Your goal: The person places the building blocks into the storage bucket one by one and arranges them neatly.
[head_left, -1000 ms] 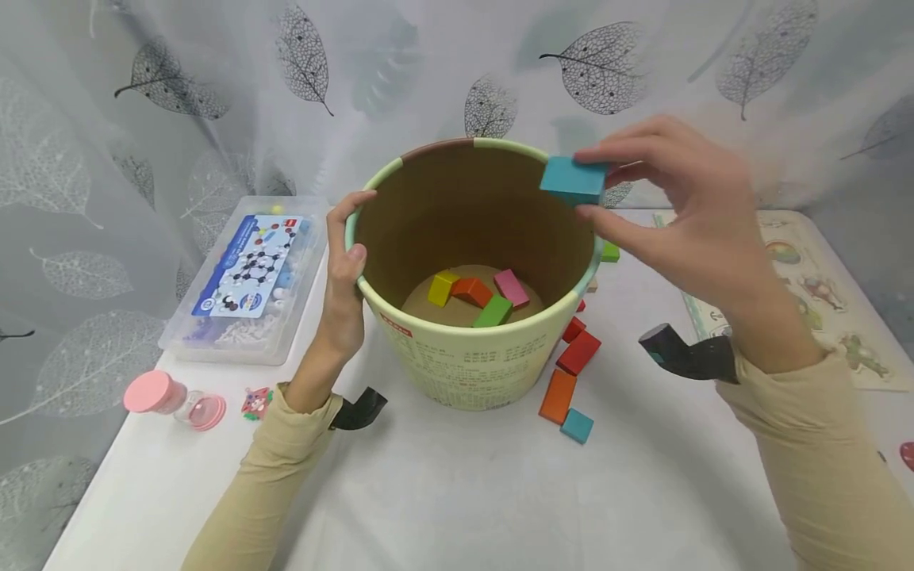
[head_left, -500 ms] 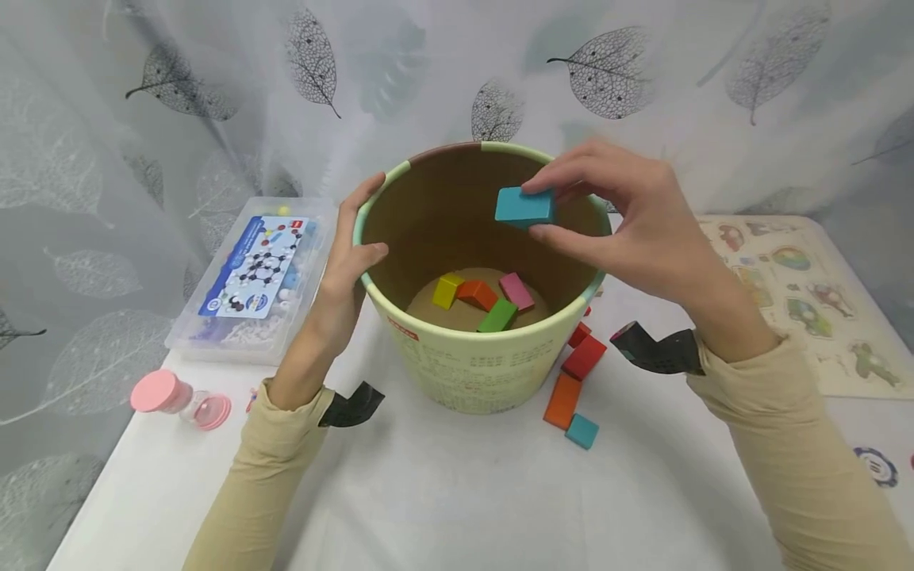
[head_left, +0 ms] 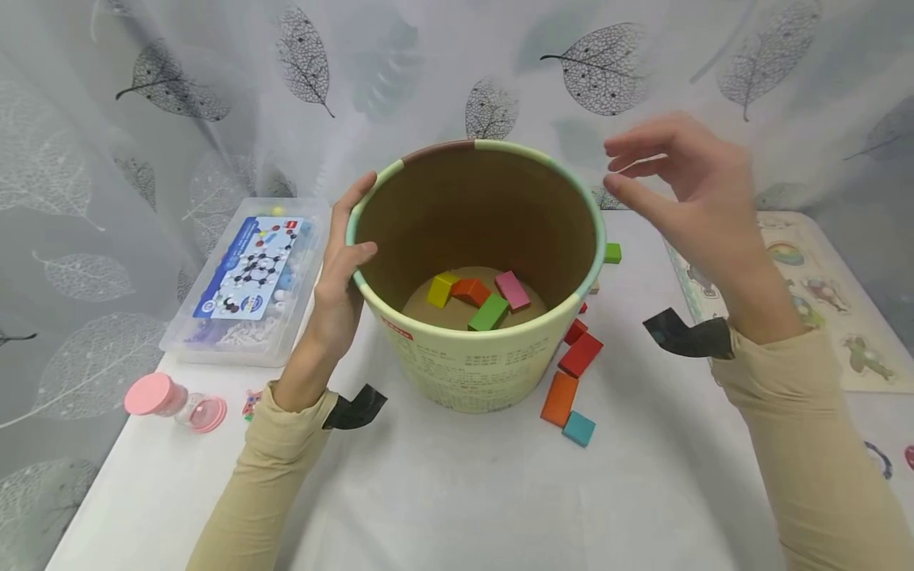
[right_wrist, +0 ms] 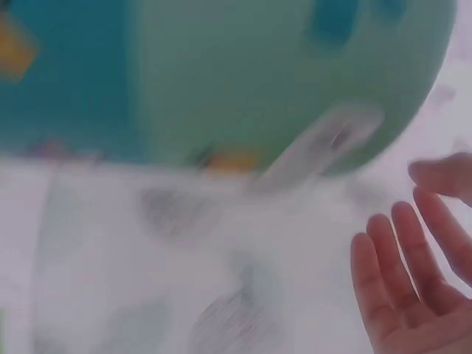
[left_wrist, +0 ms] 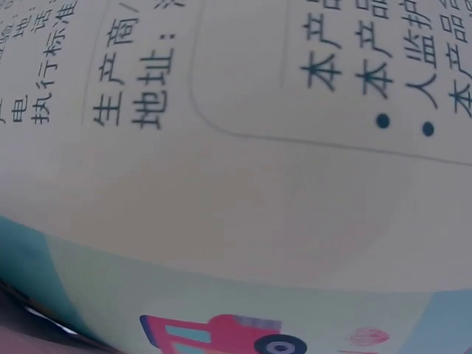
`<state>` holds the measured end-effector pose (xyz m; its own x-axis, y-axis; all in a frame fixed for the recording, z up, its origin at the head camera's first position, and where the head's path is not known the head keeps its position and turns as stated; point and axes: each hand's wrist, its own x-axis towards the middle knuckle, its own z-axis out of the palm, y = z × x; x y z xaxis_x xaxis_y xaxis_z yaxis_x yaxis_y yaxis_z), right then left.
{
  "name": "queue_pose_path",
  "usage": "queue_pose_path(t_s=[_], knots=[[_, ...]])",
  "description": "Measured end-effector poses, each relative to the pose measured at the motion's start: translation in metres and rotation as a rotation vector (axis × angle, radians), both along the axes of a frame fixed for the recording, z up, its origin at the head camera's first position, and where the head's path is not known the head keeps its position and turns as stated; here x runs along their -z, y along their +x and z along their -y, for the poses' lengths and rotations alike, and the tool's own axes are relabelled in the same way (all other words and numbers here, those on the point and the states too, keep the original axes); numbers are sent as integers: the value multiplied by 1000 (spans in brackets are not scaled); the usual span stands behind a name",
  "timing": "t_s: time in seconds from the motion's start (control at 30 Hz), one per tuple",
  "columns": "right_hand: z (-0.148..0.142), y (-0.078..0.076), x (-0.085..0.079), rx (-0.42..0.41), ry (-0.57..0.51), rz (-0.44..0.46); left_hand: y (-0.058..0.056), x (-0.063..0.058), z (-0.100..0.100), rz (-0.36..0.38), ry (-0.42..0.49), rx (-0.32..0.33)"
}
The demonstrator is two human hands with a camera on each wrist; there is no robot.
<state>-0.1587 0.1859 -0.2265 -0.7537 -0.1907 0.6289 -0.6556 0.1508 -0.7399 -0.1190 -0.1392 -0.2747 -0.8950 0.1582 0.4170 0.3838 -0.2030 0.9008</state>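
Note:
A tall pale-green paper bucket (head_left: 471, 369) with printed writing stands mid-table. My left hand (head_left: 339, 293) grips its left rim, thumb over the inner edge; the left wrist view shows the bucket's printed wall (left_wrist: 243, 214) close up. On the bucket's floor lie a yellow block (head_left: 442, 289), an orange arch-shaped block (head_left: 471, 292), a pink block (head_left: 512, 291) and a green block (head_left: 489, 312). The near wall hides part of the floor; no blue block shows inside. My right hand (head_left: 703, 198) is raised right of the bucket, fingers spread and holding nothing.
Right of the bucket lie a red block (head_left: 581, 354), an orange block (head_left: 559, 398), a blue block (head_left: 579, 428) and a green block (head_left: 612, 253). A clear plastic case (head_left: 246, 281) and a pink hourglass (head_left: 174, 400) are at left, a picture puzzle board (head_left: 814, 297) at right.
My right hand carried a blue block in over the bucket, then moved back right without it. The green block inside has shifted slightly. My left hand stays on the rim.

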Motion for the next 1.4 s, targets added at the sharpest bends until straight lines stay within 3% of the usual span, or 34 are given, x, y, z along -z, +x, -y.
queue_pose_path(t_s=[0.1,0.23,0.3,0.4,0.57,0.7,0.9,1.1,1.23,1.4], knots=[[-21,-19,25,117,51,119,0,1,-1,-13,13,-2],[-43,-43,71,264,393,262,0,2,-2,-29,24,-2],[-49,-52,95,269,517,309,1,3,-1,-34,30,-7],[-54,-59,122,231,584,367,2,6,0,-40,31,-8],[-57,-66,145,202,631,411,2,8,0,-45,25,-13],[-58,-73,151,206,678,431,2,8,-1,-48,26,-10],[-62,-75,156,245,667,410,1,8,-3,-55,25,7],[-67,-71,151,274,674,405,1,8,-3,-58,22,-11],[-70,-64,132,301,681,373,0,8,-3,-62,19,-15],[-69,-48,84,389,640,312,-3,7,-2,-61,16,-15]])
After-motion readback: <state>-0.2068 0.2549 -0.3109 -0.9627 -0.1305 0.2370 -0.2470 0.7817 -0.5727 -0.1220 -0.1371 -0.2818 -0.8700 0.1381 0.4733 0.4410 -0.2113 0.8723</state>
